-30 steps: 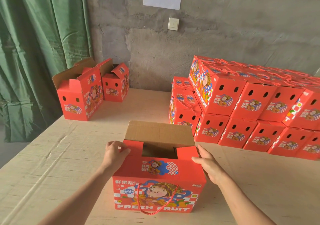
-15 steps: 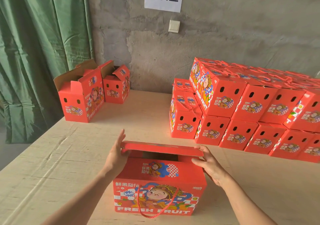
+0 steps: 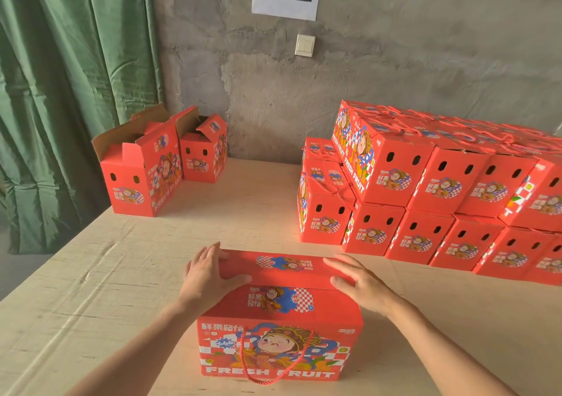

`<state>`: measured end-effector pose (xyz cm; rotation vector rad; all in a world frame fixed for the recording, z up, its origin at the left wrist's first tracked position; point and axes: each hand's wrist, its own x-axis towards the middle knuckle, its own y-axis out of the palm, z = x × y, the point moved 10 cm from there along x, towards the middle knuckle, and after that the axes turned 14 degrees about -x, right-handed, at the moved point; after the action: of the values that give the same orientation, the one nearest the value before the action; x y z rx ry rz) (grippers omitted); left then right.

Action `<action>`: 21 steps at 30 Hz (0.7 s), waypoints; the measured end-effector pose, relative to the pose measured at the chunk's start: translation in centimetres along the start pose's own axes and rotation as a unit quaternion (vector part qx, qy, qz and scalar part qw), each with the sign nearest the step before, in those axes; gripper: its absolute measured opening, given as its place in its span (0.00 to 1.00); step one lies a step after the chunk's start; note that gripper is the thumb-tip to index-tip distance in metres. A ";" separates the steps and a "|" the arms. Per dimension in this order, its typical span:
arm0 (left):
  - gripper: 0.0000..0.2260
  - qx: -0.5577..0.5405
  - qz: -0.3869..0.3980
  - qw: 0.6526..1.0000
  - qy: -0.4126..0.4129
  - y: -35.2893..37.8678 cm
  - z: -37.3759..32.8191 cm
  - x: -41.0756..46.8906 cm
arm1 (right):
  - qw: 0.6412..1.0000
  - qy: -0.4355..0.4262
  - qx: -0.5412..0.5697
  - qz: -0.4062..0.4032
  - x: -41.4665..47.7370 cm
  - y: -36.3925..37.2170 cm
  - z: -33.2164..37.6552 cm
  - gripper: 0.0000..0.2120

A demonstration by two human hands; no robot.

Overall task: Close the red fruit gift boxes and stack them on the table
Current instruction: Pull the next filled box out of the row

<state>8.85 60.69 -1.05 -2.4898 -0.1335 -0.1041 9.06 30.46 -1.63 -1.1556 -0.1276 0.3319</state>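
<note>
One red gift box [image 3: 279, 344] sitting in front-left of the stacked closed boxes [image 3: 425, 188], left hand [image 3: 206, 277] and right hand [image 3: 362, 286] pressing flat on its lid [image 3: 282, 269], fingers straight, gripping nothing, open boxes [image 3: 143, 176] standing far left of them

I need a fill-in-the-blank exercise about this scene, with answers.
The left hand and right hand lie ____ on the lid of the near red cardboard gift box.
____ red cardboard boxes with open flaps stand beside the green curtain.
The stack of closed red boxes is on the ____ side of the light wooden table.
Answers: flat; two; right.
</note>
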 end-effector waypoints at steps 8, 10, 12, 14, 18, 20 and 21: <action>0.49 0.262 0.222 0.934 0.100 4.2 -3.4 2.3 | 0.999 -0.015 -0.041 -0.022 -0.1 0.0 0.1 0.19; 0.51 0.295 0.220 0.922 0.121 4.7 -3.2 2.5 | 0.999 -0.014 -0.042 -0.028 -0.2 -0.3 0.2 0.19; 0.52 0.315 0.216 0.915 0.131 4.8 -3.0 2.7 | 0.998 -0.009 -0.047 -0.037 -0.1 -0.5 0.3 0.20; 0.51 0.324 0.214 0.912 0.135 4.8 -3.0 2.7 | 0.997 -0.011 -0.053 -0.051 -0.1 -0.7 0.5 0.20; 0.50 0.332 0.216 0.907 0.144 5.0 -2.7 2.7 | 0.996 -0.004 -0.058 -0.063 -0.2 -0.8 0.5 0.19; 0.48 0.335 0.223 0.905 0.141 5.1 -2.6 2.6 | 0.996 0.000 -0.062 -0.058 -0.2 -0.8 0.6 0.19; 0.48 0.336 0.225 0.904 0.140 5.2 -2.6 2.6 | 0.996 0.000 -0.063 -0.055 -0.1 -0.8 0.7 0.19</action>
<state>11.95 55.20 -1.79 -1.7329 0.4564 -0.1833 8.88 30.75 -0.65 -1.2681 -0.2144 0.2279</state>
